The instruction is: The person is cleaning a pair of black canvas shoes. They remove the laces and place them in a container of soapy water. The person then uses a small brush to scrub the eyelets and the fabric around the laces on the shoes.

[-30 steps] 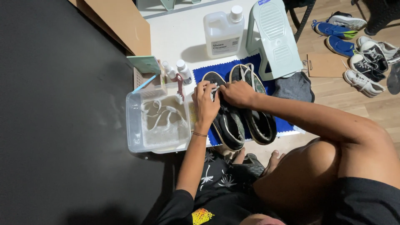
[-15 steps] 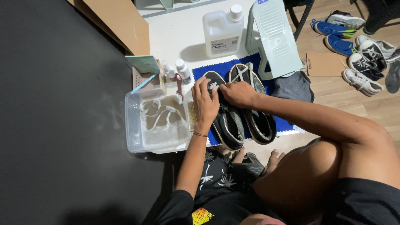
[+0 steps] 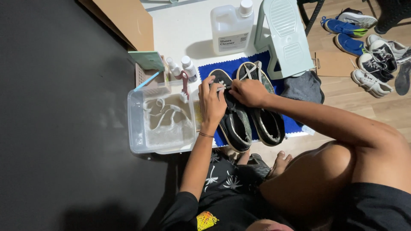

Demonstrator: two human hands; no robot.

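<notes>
Both arms reach forward, bare forearms converging. The left hand (image 3: 212,102) is curled, fingers pinched together. The right hand (image 3: 249,92) lies knuckles-up close beside it, fingers bent, nearly touching.

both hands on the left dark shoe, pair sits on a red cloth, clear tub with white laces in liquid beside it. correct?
Not quite: the cloth under the dark shoes is blue, not red, as the head view shows. The rest holds: left hand and right hand work on the left shoe, clear tub with white laces beside it.
</notes>
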